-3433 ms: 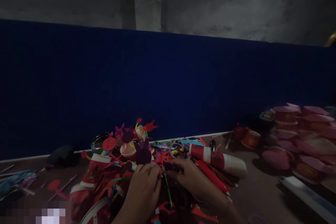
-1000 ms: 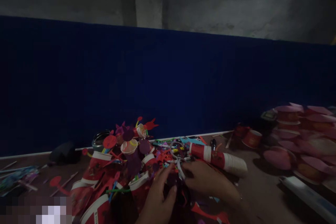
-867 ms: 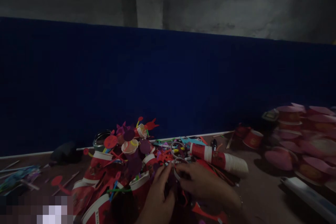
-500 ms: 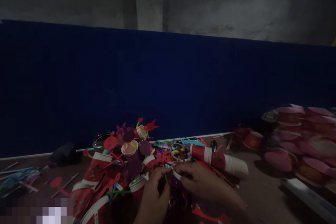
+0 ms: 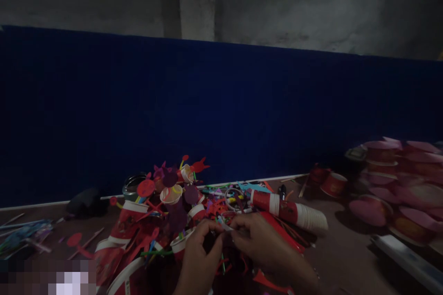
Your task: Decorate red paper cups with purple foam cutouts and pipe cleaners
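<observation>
My left hand [image 5: 202, 256] and my right hand [image 5: 259, 239] meet low in the middle, fingertips almost touching. Between them is a small pale strip [image 5: 226, 227], pinched by both thumbs and index fingers; its material is too dim to tell. Just beyond the fingers lie a clear ring-shaped roll [image 5: 235, 199] and red cut-paper shapes [image 5: 216, 206]. A green stick [image 5: 222, 262] shows below the hands. To the left of my left hand stands a red and white paper cup [image 5: 180, 245], partly covered by it.
A stack of nested paper cups [image 5: 290, 209] lies on its side at right. Red cups with paper figures [image 5: 145, 189] crowd the left. Pink-topped tubs [image 5: 398, 184] pile at far right, near a long white box [image 5: 408, 258]. A blue panel [image 5: 221, 110] borders the table's back.
My right hand's fingers have shifted slightly and lowered toward my left fingertips. The pale curved piece under them now shows as a short strip between both hands. My left hand has barely moved.
</observation>
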Available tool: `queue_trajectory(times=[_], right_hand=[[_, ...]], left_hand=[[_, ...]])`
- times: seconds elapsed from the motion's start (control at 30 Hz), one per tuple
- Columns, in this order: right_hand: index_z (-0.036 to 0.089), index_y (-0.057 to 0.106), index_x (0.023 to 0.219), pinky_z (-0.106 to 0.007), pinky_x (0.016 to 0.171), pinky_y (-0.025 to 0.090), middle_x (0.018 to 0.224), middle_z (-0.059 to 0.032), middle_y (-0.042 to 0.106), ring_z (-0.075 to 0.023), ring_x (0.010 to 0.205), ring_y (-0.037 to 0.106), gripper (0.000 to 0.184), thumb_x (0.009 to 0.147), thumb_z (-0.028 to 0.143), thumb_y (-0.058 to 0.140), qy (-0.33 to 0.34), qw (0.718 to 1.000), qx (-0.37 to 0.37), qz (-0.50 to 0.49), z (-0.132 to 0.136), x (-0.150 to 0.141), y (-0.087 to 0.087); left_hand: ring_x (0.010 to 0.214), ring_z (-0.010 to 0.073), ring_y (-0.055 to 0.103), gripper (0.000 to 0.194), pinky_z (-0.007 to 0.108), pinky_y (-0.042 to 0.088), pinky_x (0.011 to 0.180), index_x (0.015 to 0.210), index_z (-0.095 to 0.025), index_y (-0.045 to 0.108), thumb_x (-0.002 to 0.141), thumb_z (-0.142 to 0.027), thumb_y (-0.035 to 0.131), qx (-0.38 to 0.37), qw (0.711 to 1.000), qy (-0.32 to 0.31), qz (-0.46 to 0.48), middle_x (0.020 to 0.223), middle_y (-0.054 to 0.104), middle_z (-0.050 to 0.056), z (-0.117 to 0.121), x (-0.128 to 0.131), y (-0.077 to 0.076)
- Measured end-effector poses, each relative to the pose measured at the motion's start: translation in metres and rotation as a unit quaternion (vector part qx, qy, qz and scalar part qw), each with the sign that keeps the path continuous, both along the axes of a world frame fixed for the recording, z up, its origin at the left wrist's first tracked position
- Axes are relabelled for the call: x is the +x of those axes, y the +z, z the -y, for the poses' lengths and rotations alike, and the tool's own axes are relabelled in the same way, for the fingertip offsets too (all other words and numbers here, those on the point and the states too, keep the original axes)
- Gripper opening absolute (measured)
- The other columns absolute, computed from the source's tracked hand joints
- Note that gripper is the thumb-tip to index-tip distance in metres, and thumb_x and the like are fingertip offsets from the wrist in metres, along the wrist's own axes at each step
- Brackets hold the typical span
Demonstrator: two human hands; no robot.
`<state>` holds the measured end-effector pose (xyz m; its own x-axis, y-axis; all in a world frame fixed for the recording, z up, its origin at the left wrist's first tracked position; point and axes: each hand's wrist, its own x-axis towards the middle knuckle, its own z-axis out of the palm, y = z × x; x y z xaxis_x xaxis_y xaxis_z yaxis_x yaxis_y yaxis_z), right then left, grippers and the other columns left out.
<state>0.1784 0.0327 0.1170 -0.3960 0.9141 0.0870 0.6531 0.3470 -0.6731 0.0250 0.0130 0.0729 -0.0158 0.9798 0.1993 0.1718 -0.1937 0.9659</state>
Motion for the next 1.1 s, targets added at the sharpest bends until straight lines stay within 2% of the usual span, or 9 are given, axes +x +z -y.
queue_trajectory(times=[0.17, 0.4, 0.63, 0.8, 0.87, 0.97, 1.1], right_hand=[[0.018, 0.057, 0.061, -0.020, 0.049, 0.025, 0.056, 0.0035, 0.052, -0.0093, 0.054, 0.042, 0.022, 0.078, 0.019, 0.042, 0.011, 1.000, 0.016, 0.011, 0.006, -0.006, 0.008], [0.017, 0.045, 0.053, -0.021, 0.047, 0.021, 0.050, 0.0058, 0.039, -0.0077, 0.050, 0.034, 0.024, 0.077, 0.016, 0.041, 0.026, 1.000, 0.004, 0.000, 0.007, -0.007, 0.012], [0.018, 0.034, 0.050, -0.021, 0.046, 0.021, 0.048, 0.0059, 0.032, -0.0081, 0.049, 0.029, 0.026, 0.075, 0.016, 0.041, 0.028, 0.999, 0.015, -0.034, 0.008, -0.008, 0.010], [0.019, 0.031, 0.048, -0.021, 0.046, 0.023, 0.047, 0.0055, 0.032, -0.0081, 0.047, 0.029, 0.030, 0.076, 0.018, 0.041, 0.033, 0.997, 0.021, -0.063, 0.009, -0.010, 0.010], [0.019, 0.032, 0.047, -0.021, 0.046, 0.023, 0.046, 0.0056, 0.032, -0.0078, 0.046, 0.029, 0.030, 0.075, 0.018, 0.041, 0.035, 0.996, 0.009, -0.087, 0.010, -0.011, 0.008], [0.019, 0.035, 0.046, -0.021, 0.044, 0.023, 0.046, 0.0057, 0.034, -0.0074, 0.044, 0.031, 0.029, 0.074, 0.018, 0.040, 0.032, 0.986, -0.052, -0.154, 0.012, -0.016, 0.005], [0.019, 0.031, 0.045, -0.021, 0.042, 0.019, 0.045, 0.0073, 0.025, -0.0067, 0.043, 0.023, 0.029, 0.071, 0.021, 0.043, 0.010, 0.954, -0.128, -0.270, 0.008, -0.021, 0.001]], left_hand=[[0.062, 0.0150, 0.052, 0.017, 0.024, 0.040, 0.057, 0.072, -0.019, 0.056, 0.078, -0.035, 0.052, -0.014, 1.000, -0.011, 0.010, 0.069, 0.059, 0.001, 0.000, 0.000, -0.003], [0.062, 0.0135, 0.048, 0.020, 0.023, 0.038, 0.057, 0.071, -0.019, 0.054, 0.079, -0.037, 0.052, -0.017, 0.999, -0.031, 0.011, 0.068, 0.054, -0.001, 0.001, -0.001, -0.003], [0.053, 0.0119, 0.043, 0.023, 0.023, 0.036, 0.053, 0.070, -0.019, 0.054, 0.078, -0.040, 0.054, -0.033, 0.998, -0.017, 0.045, 0.056, 0.048, -0.004, 0.006, 0.002, 0.003], [0.058, 0.0132, 0.046, 0.023, 0.023, 0.037, 0.056, 0.067, -0.019, 0.054, 0.076, -0.040, 0.057, -0.016, 0.998, -0.006, 0.055, 0.059, 0.050, -0.002, 0.006, 0.002, 0.004], [0.062, 0.0143, 0.048, 0.023, 0.023, 0.038, 0.058, 0.067, -0.019, 0.054, 0.077, -0.040, 0.057, -0.003, 0.998, -0.007, 0.055, 0.064, 0.052, -0.001, 0.008, 0.002, 0.005], [0.068, 0.0162, 0.051, 0.021, 0.024, 0.040, 0.062, 0.067, -0.019, 0.054, 0.077, -0.037, 0.056, 0.044, 0.997, 0.009, 0.064, 0.070, 0.053, 0.002, 0.012, 0.002, 0.008], [0.066, 0.0154, 0.050, 0.019, 0.025, 0.039, 0.063, 0.066, -0.019, 0.055, 0.078, -0.035, 0.056, 0.105, 0.990, 0.036, 0.087, 0.071, 0.052, 0.002, 0.017, 0.001, 0.015]])
